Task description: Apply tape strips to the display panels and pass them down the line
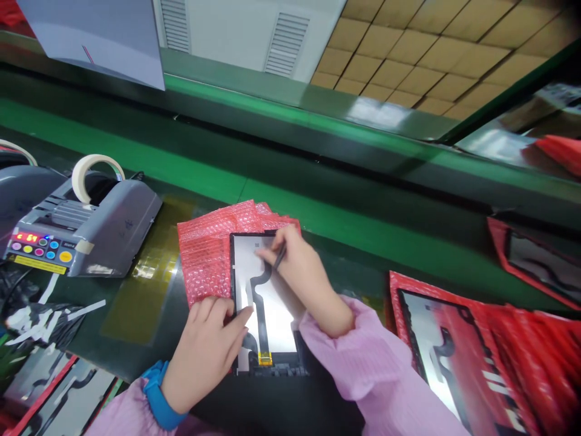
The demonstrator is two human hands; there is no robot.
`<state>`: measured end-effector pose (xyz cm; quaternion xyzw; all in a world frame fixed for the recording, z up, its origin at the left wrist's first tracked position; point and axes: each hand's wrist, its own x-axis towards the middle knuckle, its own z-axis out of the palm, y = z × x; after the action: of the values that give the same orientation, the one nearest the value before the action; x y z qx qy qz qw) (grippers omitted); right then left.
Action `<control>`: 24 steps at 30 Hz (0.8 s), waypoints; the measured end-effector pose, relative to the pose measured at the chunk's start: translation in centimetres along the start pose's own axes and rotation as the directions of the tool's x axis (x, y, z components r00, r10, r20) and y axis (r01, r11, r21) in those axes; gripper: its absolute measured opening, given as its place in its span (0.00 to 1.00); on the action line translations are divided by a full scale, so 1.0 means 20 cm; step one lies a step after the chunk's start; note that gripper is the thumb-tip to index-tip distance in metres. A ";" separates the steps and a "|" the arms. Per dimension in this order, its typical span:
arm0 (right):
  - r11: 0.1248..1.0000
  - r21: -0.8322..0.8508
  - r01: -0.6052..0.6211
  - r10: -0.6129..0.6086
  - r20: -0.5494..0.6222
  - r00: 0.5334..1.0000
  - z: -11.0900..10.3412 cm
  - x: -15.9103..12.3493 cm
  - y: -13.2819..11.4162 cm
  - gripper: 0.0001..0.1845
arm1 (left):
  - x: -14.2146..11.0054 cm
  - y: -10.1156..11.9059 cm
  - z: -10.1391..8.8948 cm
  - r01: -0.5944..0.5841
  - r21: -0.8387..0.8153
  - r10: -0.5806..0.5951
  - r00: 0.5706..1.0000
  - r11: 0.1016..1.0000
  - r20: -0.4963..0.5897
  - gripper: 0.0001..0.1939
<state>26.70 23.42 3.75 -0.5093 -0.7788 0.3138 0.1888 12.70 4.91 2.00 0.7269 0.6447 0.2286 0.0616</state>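
A display panel [276, 303] with a black flex cable lies back-up on a fanned pile of pink bubble bags [206, 254] at the front of the bench. My left hand [206, 351] rests on the panel's left edge, thumb and fingers pressing it down. My right hand [302, 278] is closed round a thin dark pen-like tool [278, 257] whose tip touches the panel's upper part. Both arms wear pink sleeves; the left wrist has a blue band.
A grey tape dispenser [91, 224] with a tape roll and coloured buttons stands at the left, cut tape strips [59, 315] in front of it. More panels in red bags [458, 357] lie at the right. A green conveyor [290, 200] runs behind.
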 end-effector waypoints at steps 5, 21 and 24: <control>0.949 -0.131 -0.287 0.282 -0.058 0.958 -0.17 -0.10 0.14 0.24 | -0.09 -0.18 -0.03 0.383 -0.354 -0.489 0.824 0.853 -0.288 0.12; 0.878 0.469 -0.098 0.280 -0.337 0.899 -0.36 -0.40 0.19 0.29 | -0.11 -0.12 -0.08 0.413 -0.851 -0.557 0.644 -0.325 0.525 0.17; 0.829 0.554 -0.081 0.282 -0.290 0.915 -0.30 -0.43 0.07 0.27 | -0.14 -0.11 -0.07 0.439 -0.800 -0.493 0.631 -0.409 0.598 0.19</control>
<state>34.87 17.69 7.29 -0.5586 -0.5607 0.4347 0.4297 9.90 2.28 1.67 0.0697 0.4984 0.5765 0.6437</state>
